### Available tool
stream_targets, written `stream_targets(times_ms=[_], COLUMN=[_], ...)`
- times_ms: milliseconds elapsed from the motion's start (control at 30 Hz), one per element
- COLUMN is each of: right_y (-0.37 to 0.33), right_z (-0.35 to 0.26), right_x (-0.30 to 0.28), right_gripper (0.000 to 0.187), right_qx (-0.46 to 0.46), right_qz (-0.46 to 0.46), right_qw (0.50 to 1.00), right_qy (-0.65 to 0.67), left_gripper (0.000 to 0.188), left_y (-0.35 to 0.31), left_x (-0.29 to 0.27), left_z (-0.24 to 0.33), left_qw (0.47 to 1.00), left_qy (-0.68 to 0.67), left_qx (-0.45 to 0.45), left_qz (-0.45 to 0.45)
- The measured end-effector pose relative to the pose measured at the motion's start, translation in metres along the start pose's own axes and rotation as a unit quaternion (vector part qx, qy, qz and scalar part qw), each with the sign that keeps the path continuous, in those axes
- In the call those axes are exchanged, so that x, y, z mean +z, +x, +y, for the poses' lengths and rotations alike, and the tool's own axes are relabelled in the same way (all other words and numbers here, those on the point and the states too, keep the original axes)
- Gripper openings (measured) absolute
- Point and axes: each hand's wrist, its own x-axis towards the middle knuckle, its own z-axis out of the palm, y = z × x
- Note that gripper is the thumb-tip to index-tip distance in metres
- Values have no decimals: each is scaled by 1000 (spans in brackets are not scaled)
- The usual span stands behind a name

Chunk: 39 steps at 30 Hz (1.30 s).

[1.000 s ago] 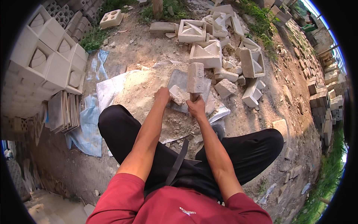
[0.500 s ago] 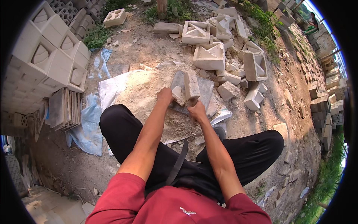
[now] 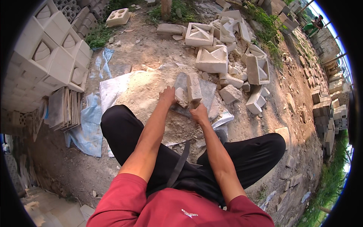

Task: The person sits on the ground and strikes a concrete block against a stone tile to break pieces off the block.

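Observation:
My right hand [image 3: 199, 112] is wrapped round the short handle of a mallet with a long, pale, dust-coated block head [image 3: 194, 87]. The mallet head lies over a flat grey slab [image 3: 208, 92] on the ground. Just left of it a broken piece of pale block [image 3: 180, 97] sits on the slab. My left hand [image 3: 167, 95] is beside that piece, its fingers spread apart; whether its thumb side touches the piece I cannot tell. Crushed pale powder and grit [image 3: 145, 90] spread around the slab, over a white sheet [image 3: 114, 89].
Broken moulded blocks [image 3: 212, 58] are heaped beyond the slab to the right. Patterned blocks [image 3: 56, 62] stand stacked at the left, near leaning thin boards [image 3: 65, 109] and a blue sheet [image 3: 90, 128]. A wooden post [image 3: 166, 9] rises at the far side. Another person [image 3: 315, 25] is far right.
My left hand's fingers have lifted and spread beside the broken piece. The mallet stays almost in place in my right hand. The far person shows more fully.

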Motion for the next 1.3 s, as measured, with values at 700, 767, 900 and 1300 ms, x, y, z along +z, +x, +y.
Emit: stream_targets(times_ms=[700, 767, 900, 1300], right_y=[-11, -11, 0, 0], right_z=[-38, -37, 3, 28], right_x=[-11, -12, 2, -10], right_gripper=[52, 51, 48, 48], right_qx=[0, 3, 26, 6], right_qz=[28, 29, 8, -18], right_qw=[995, 997, 999, 1000], right_qy=[99, 74, -47, -19], left_gripper=[52, 54, 65, 80], left_y=[14, 14, 18, -1], left_x=[20, 19, 16, 26], left_z=[-20, -17, -4, 8], left_qw=[995, 996, 999, 990], left_qy=[0, 0, 10, 91], left_qx=[94, 86, 53, 102], left_qz=[31, 18, -10, 20])
